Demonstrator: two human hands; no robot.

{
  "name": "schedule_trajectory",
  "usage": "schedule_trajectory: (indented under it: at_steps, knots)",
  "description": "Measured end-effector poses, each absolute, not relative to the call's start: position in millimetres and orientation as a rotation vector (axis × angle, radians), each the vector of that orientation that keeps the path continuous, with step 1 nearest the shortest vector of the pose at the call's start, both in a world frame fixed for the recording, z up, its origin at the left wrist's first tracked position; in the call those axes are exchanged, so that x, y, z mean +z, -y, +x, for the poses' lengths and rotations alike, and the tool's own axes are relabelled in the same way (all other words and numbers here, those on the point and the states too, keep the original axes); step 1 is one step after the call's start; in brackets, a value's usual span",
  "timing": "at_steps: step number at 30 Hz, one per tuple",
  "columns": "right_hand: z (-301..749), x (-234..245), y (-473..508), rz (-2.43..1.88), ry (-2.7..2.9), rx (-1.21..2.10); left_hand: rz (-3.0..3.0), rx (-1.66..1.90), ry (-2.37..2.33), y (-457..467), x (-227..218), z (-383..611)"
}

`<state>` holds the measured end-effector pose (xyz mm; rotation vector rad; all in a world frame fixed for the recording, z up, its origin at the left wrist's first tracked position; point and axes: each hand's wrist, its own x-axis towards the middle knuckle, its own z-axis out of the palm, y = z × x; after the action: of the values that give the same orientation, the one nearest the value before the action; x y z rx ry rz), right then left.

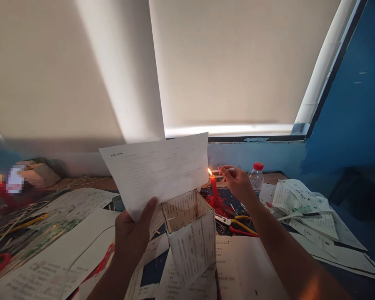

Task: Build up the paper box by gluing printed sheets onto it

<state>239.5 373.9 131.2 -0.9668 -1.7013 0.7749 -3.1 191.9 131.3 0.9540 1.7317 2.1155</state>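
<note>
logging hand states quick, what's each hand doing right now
left hand: closed on a printed paper sheet, held up.
right hand: pinching a thin white stick next to the lit red candle.

The left hand (134,235) holds up a printed sheet (158,171) above an open paper box (190,231). The right hand (237,183) pinches a thin white stick (226,170) just beside the lit red candle (213,187).

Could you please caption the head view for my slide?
Left hand holds printed sheet near paper box; right hand holds thin stick beside lit red candle.
</note>
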Motion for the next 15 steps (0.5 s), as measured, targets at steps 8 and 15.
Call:
schedule_trajectory:
  at_steps: [8,15]
  knots:
    - [237.7,130.3,-375.6,-0.983,1.729,0.822,0.853,2.114,-1.696,-189.5,134.7,0.0]
    - [237.2,127.9,-378.3,-0.966,1.732,0.839,0.858,2.118,-1.707,-189.3,136.9,1.6]
